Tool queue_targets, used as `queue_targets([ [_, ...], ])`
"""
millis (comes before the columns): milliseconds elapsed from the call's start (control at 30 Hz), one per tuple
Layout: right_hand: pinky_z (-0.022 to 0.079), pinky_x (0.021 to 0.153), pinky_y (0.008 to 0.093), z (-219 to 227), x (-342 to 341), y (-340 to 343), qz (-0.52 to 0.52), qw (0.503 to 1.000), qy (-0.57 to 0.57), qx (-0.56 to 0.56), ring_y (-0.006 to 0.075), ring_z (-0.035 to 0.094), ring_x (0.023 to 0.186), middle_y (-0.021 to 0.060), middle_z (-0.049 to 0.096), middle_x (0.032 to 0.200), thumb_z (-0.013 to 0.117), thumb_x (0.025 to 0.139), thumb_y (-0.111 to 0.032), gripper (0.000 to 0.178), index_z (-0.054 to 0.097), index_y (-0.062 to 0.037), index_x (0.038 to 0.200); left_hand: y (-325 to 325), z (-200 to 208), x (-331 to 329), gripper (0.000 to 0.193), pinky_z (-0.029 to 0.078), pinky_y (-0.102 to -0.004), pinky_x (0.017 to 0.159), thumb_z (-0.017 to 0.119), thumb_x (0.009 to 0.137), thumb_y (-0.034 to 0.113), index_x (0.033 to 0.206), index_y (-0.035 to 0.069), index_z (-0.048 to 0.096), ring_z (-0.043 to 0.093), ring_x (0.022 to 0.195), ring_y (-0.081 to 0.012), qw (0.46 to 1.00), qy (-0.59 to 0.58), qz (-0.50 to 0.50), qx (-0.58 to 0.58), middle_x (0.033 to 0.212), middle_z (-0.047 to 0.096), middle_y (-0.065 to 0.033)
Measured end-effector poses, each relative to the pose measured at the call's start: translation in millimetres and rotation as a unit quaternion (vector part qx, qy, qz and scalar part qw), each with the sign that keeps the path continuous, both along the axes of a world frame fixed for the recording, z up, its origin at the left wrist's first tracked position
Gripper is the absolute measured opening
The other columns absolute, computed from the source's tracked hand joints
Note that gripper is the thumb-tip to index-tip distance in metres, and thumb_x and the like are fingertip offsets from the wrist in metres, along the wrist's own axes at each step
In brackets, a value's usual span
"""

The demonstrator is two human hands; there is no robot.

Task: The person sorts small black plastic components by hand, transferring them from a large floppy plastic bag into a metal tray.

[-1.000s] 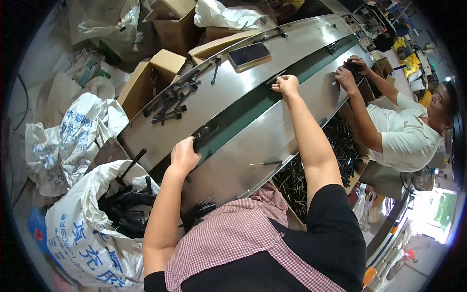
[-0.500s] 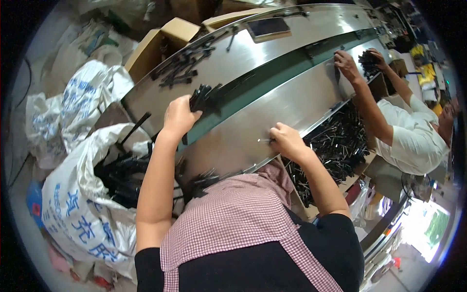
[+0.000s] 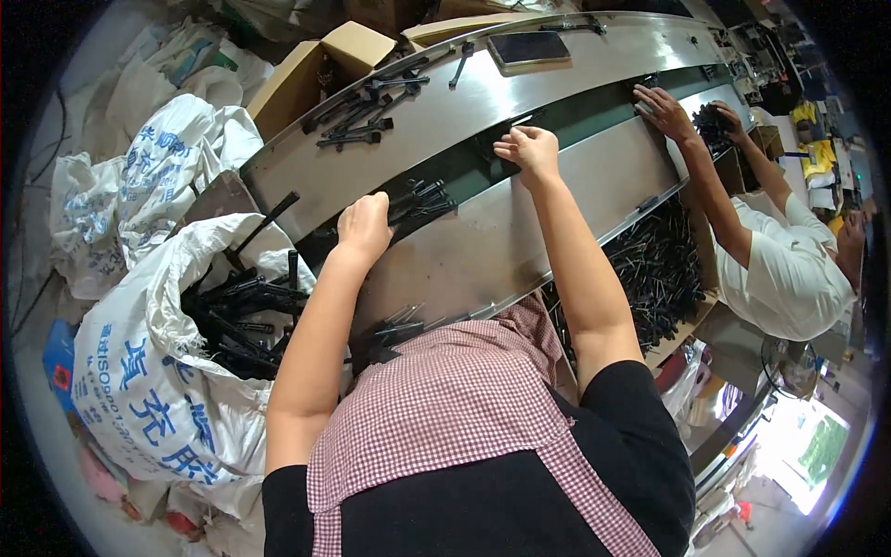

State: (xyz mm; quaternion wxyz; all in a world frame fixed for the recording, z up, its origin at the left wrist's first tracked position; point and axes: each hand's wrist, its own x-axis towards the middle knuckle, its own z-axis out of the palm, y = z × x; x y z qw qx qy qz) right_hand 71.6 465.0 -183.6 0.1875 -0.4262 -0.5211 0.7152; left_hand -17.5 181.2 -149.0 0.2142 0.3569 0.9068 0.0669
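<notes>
Hands work at a long steel table (image 3: pixel 520 232) with a dark green conveyor belt (image 3: pixel 594 107) running along its middle. The left hand (image 3: pixel 364 226) rests at the near edge of the belt, knuckles up and fingers curled under; whether they grip anything cannot be told, since the palm side is hidden. Just beside it, to the right, a small bunch of black plastic rods (image 3: pixel 422 197) lies on the belt, close to the fingertips. The right hand (image 3: pixel 529 148) sits farther along, at the same belt edge, fingers bent down in a loose clench; any part held inside it is too small to make out.

On the far steel strip beyond the belt lies another cluster of black rods (image 3: pixel 357 116), and near it a dark flat tablet-like slab (image 3: pixel 529 48). At the person's left an open white woven sack (image 3: pixel 148 390) is stuffed with the same black rods (image 3: pixel 237 311). Under the table's near edge on the right, a bin holds a heap of black parts (image 3: pixel 654 269). A cardboard box (image 3: pixel 311 70) stands behind the table.

A co-worker in a white shirt (image 3: pixel 789 278) sits at the right, with one hand (image 3: pixel 664 110) flat on the belt and the other at a pile of black parts (image 3: pixel 715 121).
</notes>
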Motion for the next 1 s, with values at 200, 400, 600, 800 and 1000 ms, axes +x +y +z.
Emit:
queue_targets([
  [200, 0.053, 0.068, 0.0353, 17.1, 75.9, -48.1, 0.157, 0.958, -0.086, 0.223, 0.0217, 0.064, 0.073, 0.0108, 0.067, 0.080, 0.063, 0.083, -0.013, 0.017, 0.070, -0.0054, 0.096, 8.9, -3.3, -2.2, 0.014, 0.051, -0.0497, 0.080, 0.067, 0.073, 0.005, 0.085, 0.003, 0.059, 0.063, 0.095, -0.0394, 0.999, 0.017, -0.014, -0.046, 0.095, 0.066, -0.0193],
  [400, 0.052, 0.074, 0.0463, 40.0, 102.1, -181.8, 0.552, 0.738, 0.053, 0.384, 0.0342, 0.062, 0.091, 0.0137, 0.061, 0.099, 0.075, 0.071, -0.022, 0.032, 0.063, -0.0076, 0.097, -1.9, 0.6, -7.8, 0.008, 0.053, -0.0454, 0.081, 0.063, 0.076, 0.006, 0.085, 0.005, 0.064, 0.065, 0.093, -0.0364, 0.992, 0.104, -0.007, -0.071, 0.093, 0.068, -0.0166],
  [600, 0.056, 0.066, 0.0427, 21.2, 92.8, -223.2, 0.652, 0.590, 0.032, 0.475, 0.0308, 0.066, 0.087, 0.0129, 0.061, 0.098, 0.060, 0.081, -0.015, 0.017, 0.065, -0.0092, 0.096, -15.2, 0.3, -4.0, 0.033, 0.052, -0.0424, 0.086, 0.073, 0.077, 0.029, 0.100, 0.007, 0.061, 0.064, 0.101, -0.0317, 0.992, 0.091, 0.043, -0.081, 0.105, 0.067, -0.0127],
  [800, 0.055, 0.074, 0.0392, 32.3, 112.2, -142.6, 0.544, 0.618, -0.043, 0.566, 0.0289, 0.062, 0.088, 0.0115, 0.059, 0.091, 0.060, 0.079, -0.012, 0.009, 0.063, -0.0076, 0.085, -13.0, -1.1, -19.2, 0.034, 0.050, -0.0474, 0.087, 0.076, 0.077, 0.029, 0.096, 0.002, 0.065, 0.062, 0.102, -0.0382, 0.996, 0.043, 0.055, 0.049, 0.104, 0.066, -0.0207],
  [1000, 0.053, 0.075, 0.0390, 32.1, 113.6, -106.2, 0.447, 0.659, -0.054, 0.602, 0.0297, 0.059, 0.093, 0.0116, 0.057, 0.093, 0.059, 0.077, -0.008, 0.009, 0.060, -0.0058, 0.085, -33.1, 28.0, -42.1, 0.041, 0.049, -0.0483, 0.086, 0.079, 0.075, 0.033, 0.092, -0.001, 0.063, 0.062, 0.101, -0.0404, 0.998, 0.019, 0.052, -0.013, 0.103, 0.066, -0.0230],
])
